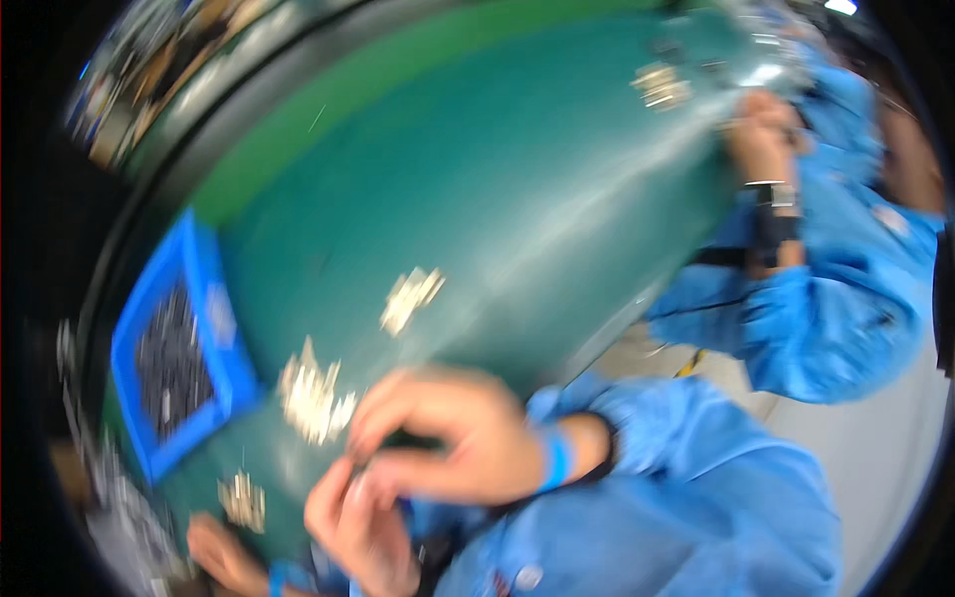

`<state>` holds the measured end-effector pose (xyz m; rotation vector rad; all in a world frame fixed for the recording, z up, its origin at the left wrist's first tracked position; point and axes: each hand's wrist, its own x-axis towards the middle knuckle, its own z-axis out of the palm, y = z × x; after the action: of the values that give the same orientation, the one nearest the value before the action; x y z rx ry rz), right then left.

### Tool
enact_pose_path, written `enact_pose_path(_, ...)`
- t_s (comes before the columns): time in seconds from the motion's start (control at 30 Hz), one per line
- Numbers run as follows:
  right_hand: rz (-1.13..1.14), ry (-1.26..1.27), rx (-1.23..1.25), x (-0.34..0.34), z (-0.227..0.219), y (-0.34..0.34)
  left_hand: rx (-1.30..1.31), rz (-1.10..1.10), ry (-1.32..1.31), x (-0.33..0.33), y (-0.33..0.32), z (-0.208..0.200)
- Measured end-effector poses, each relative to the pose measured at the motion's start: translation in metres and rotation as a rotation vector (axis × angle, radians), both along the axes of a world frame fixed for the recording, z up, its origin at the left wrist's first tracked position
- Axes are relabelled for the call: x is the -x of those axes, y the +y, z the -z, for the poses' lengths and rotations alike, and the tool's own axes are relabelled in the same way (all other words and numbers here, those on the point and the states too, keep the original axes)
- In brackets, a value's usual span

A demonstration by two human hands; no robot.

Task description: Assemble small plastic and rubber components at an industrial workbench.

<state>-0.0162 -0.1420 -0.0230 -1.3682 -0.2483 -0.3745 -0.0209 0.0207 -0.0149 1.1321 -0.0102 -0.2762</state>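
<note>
My right hand (453, 433) reaches in from the right with its thumb and fingers curled into a pinch. Below it, my left hand (358, 527) has its fingers bent up to meet the right fingertips. Something small and dark seems to sit where the fingertips come together, too blurred to name. Just beyond my hands, a loose pile of small cream-coloured pieces (316, 396) lies on the green work surface (477, 209). A smaller cluster of such pieces (411, 298) lies farther off.
A blue tray (231, 368) full of small dark parts stands at the left. More pale pieces (243, 500) lie near another person's hand (224, 555) at lower left. At right, a co-worker's hand (764, 134) rests by the table edge, near another pale cluster (662, 88).
</note>
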Motion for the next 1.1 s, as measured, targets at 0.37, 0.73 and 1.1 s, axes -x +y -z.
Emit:
enact_pose_path(0.37,-0.256,0.308,-0.516,0.007,0.013,0.0,-0.108,-0.051,-0.11,0.001,-0.016,0.003)
enact_pose_path(0.73,-0.179,0.374,-0.53,0.007,0.02,0.016,-0.081,-0.055,-0.045,0.002,-0.01,0.009)
enact_pose_path(1.1,-0.136,0.362,-0.415,0.011,0.019,0.02,-0.069,-0.05,-0.061,0.005,-0.007,0.012)
